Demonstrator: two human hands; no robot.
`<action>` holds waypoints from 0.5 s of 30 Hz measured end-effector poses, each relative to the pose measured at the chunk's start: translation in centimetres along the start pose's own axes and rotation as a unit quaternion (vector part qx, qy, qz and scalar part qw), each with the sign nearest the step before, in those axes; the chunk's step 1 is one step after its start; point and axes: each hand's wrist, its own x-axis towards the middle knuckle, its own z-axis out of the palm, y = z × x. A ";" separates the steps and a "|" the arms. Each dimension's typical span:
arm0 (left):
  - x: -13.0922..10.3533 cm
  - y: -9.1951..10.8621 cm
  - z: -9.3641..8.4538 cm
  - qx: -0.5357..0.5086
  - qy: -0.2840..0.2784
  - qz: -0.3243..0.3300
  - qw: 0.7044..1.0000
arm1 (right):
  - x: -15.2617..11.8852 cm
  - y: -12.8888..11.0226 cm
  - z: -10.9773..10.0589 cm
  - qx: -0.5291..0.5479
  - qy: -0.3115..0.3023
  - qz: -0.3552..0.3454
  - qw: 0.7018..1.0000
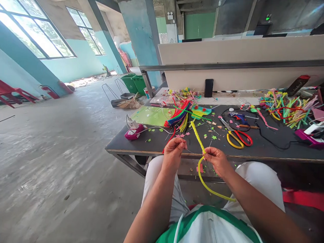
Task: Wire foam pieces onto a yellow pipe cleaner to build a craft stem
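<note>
My right hand (216,160) is closed in a pinch on a yellow pipe cleaner (199,140). Above the fingers the pipe cleaner is tightly coiled into a thick upright stem; below them its loose tail curves down towards my right thigh. To the left, over the table's front edge, my left hand (174,148) is also pinched, with a thin wire (189,151) showing at its fingertips. Beyond both hands lies a bundle of colourful pipe cleaners (179,114). Scissors (236,135) with yellow and red handles rest to the right of the coiled stem.
On the dark table (152,143) are a purple power socket (134,131), a green sheet (154,115), a blue glue gun (241,118) and scattered paper stars. A phone (209,88) leans against the back panel. Pipe cleaners (291,108) are heaped at the right.
</note>
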 end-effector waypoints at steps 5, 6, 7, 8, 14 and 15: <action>0.3 -0.1 -0.1 -0.012 -0.016 -0.019 1.000 | 0.1 -0.1 -0.1 0.012 0.013 0.000 1.000; 0.3 -0.1 -0.1 -0.014 -0.016 -0.021 1.000 | 0.0 -0.2 -0.1 0.015 0.015 0.001 1.000; 0.3 -0.2 0.0 -0.017 -0.016 -0.023 0.999 | 0.0 -0.2 -0.2 0.019 0.017 0.003 1.000; 0.3 -0.3 0.0 -0.021 -0.016 -0.024 0.999 | 0.0 -0.2 -0.2 0.022 0.019 0.005 1.000; -0.4 -1.3 0.9 -0.015 -0.036 -0.065 0.997 | -0.3 -0.6 -0.2 -0.007 0.060 0.003 0.998; -0.6 -1.5 1.1 -0.010 -0.040 -0.075 0.996 | -0.3 -0.6 -0.2 -0.008 0.065 0.000 0.998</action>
